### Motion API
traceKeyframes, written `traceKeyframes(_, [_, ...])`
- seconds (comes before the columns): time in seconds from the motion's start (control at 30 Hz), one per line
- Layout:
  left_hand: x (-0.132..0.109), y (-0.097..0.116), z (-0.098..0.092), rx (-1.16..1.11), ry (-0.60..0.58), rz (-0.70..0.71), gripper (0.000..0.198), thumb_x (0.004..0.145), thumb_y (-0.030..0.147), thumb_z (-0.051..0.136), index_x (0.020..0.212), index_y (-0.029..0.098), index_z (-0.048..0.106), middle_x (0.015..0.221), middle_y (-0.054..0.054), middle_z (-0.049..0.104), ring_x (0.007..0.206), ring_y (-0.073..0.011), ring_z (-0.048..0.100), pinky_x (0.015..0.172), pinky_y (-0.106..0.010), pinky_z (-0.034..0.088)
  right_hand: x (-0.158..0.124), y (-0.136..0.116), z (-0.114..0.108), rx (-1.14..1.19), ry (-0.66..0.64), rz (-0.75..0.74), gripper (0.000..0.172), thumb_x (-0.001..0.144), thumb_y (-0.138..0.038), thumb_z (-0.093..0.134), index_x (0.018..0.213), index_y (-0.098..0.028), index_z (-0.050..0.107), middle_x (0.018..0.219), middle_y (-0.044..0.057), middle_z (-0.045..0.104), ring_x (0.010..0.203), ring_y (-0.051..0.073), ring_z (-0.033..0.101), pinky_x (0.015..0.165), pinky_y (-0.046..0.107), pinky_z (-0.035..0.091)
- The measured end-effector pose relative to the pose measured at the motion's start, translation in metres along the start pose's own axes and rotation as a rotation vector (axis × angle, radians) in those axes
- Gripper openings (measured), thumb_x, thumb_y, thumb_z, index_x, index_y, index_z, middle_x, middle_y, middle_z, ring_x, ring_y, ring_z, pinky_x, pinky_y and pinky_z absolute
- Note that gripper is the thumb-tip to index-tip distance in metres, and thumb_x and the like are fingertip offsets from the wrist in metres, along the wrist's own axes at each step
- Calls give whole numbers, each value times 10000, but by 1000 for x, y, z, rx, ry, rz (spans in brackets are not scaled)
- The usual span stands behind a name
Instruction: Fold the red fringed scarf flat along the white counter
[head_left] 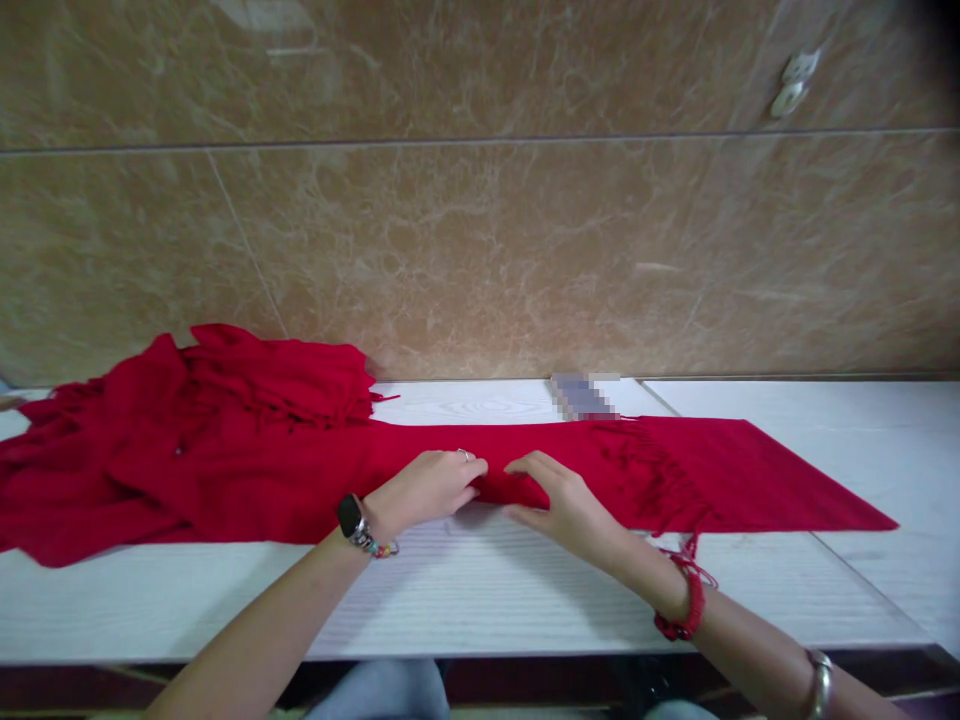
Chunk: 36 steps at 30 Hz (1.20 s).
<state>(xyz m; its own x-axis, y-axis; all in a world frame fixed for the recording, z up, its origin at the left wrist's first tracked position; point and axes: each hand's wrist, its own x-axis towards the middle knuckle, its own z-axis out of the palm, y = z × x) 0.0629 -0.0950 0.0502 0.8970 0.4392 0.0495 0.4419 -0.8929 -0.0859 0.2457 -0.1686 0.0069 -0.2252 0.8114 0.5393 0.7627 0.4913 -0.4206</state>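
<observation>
A long red fringed scarf [480, 440] stretches across the white table, laid in a flat strip in the middle. My left hand [435, 485], with a ring, a watch and a beaded bracelet, is closed at the strip's near edge, its thumb and fingers pinching the cloth. Just to its right, my right hand [566, 500] rests at the same edge with thumb and fingers apart, red cloth showing between them. Fringe [667, 470] hangs over the right part of the strip, which tapers to a point at the far right.
A heap of crumpled red fabric [187, 400] lies on the left of the white table [450, 600]. A pixelated flat item [581, 396] sits behind the strip, by the tan marbled wall [480, 250]. A small white hook [795, 82] is fixed high on the wall.
</observation>
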Motion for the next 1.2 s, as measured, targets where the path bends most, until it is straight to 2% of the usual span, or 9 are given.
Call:
traceKeyframes(0.13, [-2,-2,-1,-28,0,-26,94,834,248,500,907,194,522,810,-24,625,761,-180,588,640,-258,414,-12,-1,8,-179,-18,13,192,745,-115,572,925,-180,567,876,64,579,810,181,559,711,308,477])
traceKeyframes(0.3, [-2,-4,-2,10,-45,-11,105,858,278,465,871,192,523,756,-24,617,709,-181,582,601,-256,400,-11,-1,7,-193,-56,102,113,792,-104,516,810,-176,600,757,37,599,724,148,567,661,246,457])
traceKeyframes(0.43, [-1,-1,-2,-5,-30,61,78,853,237,474,863,179,525,856,-32,603,795,-173,572,665,-254,408,-11,-2,4,-183,-71,130,113,805,-125,515,807,-172,618,760,38,621,738,142,580,677,230,451])
traceKeyframes(0.6, [1,5,-3,-27,17,58,109,824,241,521,918,184,523,936,-25,576,831,-157,553,669,-233,405,-10,-2,6,-203,-79,147,123,815,-126,506,801,-163,623,757,45,626,742,150,587,676,233,449])
traceKeyframes(0.73, [3,5,0,-35,28,71,80,848,221,484,885,189,548,889,-10,595,831,-148,555,704,-231,402,-10,-1,3,-244,-61,124,111,810,-144,521,866,-159,616,792,53,621,760,164,580,688,258,453])
traceKeyframes(0.83, [4,2,1,-40,21,63,107,855,235,477,863,178,566,877,-20,608,839,-154,561,728,-238,405,-11,0,-2,-301,-61,80,210,742,-180,622,949,-159,597,880,69,603,811,183,565,699,274,452])
traceKeyframes(0.87, [4,2,1,-38,13,59,118,859,236,470,861,175,571,875,-25,611,839,-156,564,727,-241,407,-11,0,-3,-333,-73,75,213,729,-176,635,938,-163,599,882,68,598,809,184,562,690,272,448])
traceKeyframes(1.0, [4,0,4,-13,-13,57,149,868,243,451,867,170,581,873,-40,623,837,-168,571,712,-250,414,-11,1,-7,-447,-138,79,53,779,-141,571,781,-176,611,740,35,598,719,167,561,625,252,412])
traceKeyframes(1.2, [4,0,5,-6,-21,50,154,872,243,438,886,172,574,889,-46,621,841,-176,570,707,-257,418,-12,3,-5,-525,-118,50,125,830,-172,522,722,-169,586,671,28,590,654,146,555,592,246,365])
